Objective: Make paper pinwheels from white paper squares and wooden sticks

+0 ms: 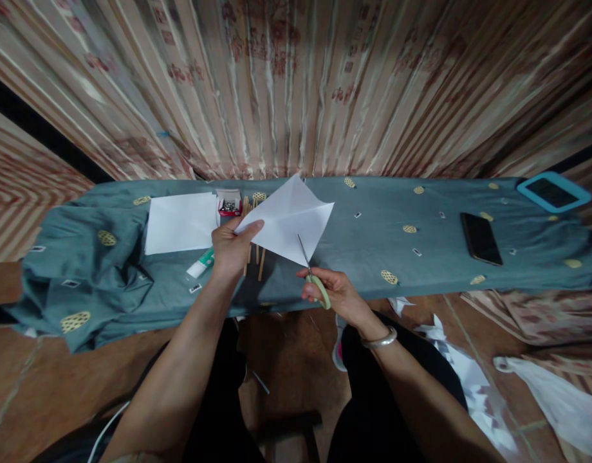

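— Since the folded paper (pixel 289 218) hangs above the table's (pixel 421 257) near edge, pinched only at its left corner by the left hand (pixel 233 247), could it buckle?

— Likely; the right hand (pixel 332 292) grips the scissors (pixel 311 273), blades biting its near edge, so the cut may wander.

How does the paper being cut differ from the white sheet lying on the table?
The folded paper is held up off the table by the left hand, while the flat sheet rests on the teal cloth. The folded paper shows creases and a pointed, angular outline; the flat sheet looks smooth and rectangular. The scissors in the right hand meet the folded paper's lower edge; nothing touches the flat sheet. Both are plain white.
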Available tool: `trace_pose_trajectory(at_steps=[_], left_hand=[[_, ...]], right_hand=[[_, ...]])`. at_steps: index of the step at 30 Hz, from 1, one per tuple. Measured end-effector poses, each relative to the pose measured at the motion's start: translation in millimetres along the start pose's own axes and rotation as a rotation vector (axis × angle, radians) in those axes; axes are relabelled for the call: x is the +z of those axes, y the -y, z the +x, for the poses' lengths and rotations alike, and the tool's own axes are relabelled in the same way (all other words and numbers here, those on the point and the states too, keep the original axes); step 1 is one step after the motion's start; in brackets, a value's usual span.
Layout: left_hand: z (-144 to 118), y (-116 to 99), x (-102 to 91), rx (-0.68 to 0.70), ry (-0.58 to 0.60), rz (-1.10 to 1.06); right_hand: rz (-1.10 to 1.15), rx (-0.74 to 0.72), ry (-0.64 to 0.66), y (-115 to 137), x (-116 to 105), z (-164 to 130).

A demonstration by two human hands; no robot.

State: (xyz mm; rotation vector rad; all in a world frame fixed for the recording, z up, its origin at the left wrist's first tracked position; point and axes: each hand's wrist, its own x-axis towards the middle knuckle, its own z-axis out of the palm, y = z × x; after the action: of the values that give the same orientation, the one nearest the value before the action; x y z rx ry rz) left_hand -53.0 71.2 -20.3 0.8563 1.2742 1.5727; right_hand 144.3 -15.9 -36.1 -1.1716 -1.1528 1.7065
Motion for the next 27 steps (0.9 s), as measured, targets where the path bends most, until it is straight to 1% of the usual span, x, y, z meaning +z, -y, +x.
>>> trace_pose_trajectory(at_steps=[8, 16, 22, 27], left_hand=[[-0.8, -2.4, 0.4, 0.014, -0.005, 0.016], [0.8, 0.6, -1.9, 0.019, 0.006, 0.005], [-3.5, -1.0, 0.2, 0.008, 0.028, 0.03], [-8.1, -1.7, 2.4, -0.027, 0.053, 0.022]], right_hand=[[0.001, 0.007, 0.02, -0.8, -0.5, 0.8], [0.037, 0.041, -0.02, -3.2, 0.8, 2.2], [0.032, 0.032, -0.012, -1.1, 1.2, 1.8], [0.031, 0.028, -0.013, -0.2, 0.6, 2.3]])
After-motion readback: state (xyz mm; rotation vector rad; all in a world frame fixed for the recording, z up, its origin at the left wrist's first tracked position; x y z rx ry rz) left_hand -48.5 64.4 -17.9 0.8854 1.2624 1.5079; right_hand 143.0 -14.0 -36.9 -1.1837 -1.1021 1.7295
